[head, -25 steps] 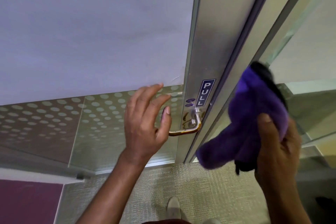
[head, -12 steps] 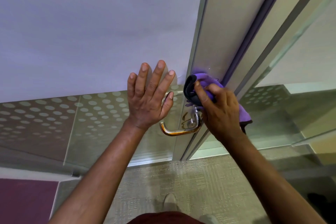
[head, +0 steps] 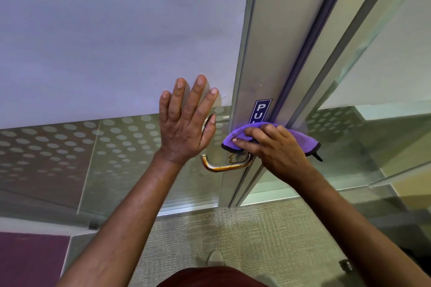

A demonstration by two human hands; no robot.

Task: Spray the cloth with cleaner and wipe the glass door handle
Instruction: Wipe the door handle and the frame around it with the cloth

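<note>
The glass door [head: 116, 42] fills most of what I see, frosted above and dotted lower down, with its metal frame [head: 263, 58] running up the right side and a blue PULL sign [head: 260, 109] stuck on it, the lower letters hidden under my cloth. My left hand [head: 186, 130] lies flat against the glass, fingers spread wide and holding nothing, just to the left of the frame; I judge it is steadying the door. My right hand [head: 275, 149] has the purple cloth [head: 300, 140] bunched under it, fingers curled down and pressing it onto the frame right where the handle mounts. The brass handle [head: 225, 166] sits just below and to the left of those fingers, its long axis lying roughly level, reaching leftward from the mount to a curved free end beneath my left wrist. The lever itself looks bare of cloth, so I take the wiping to be at the base only. My right hand is the nearer one and the one with the cloth; the move I would expect is down and left along the lever's length. No spray bottle is in sight.
</note>
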